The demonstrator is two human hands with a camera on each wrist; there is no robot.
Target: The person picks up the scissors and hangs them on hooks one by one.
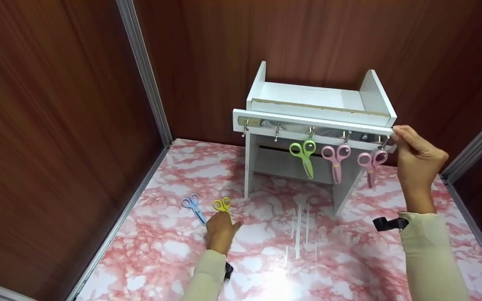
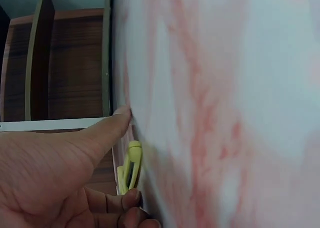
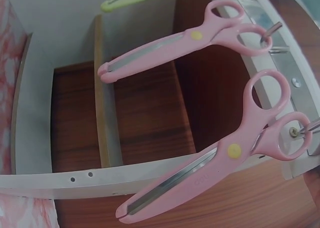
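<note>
My left hand (image 1: 220,228) is low over the table beside yellow scissors (image 1: 222,204). Its thumb stands out to the side, away from the scissors, and the bent fingertips are right at the yellow plastic (image 2: 134,153) in the left wrist view. Blue scissors (image 1: 194,208) lie just left of that hand. My right hand (image 1: 420,154) pinches the right end of the white hook rail (image 1: 241,115), fixed across the front of a white shelf unit (image 1: 312,94). From the rail's hooks hang green scissors (image 1: 306,159), pink scissors (image 1: 336,163) and a second pink pair (image 1: 372,167).
Two hooks at the rail's left, one of them a metal hook (image 1: 277,131), carry nothing. The unit stands on a red-and-white marbled table (image 1: 165,246) with a glossy bright patch at the front. Brown wood-look panels (image 1: 199,62) enclose the back and sides.
</note>
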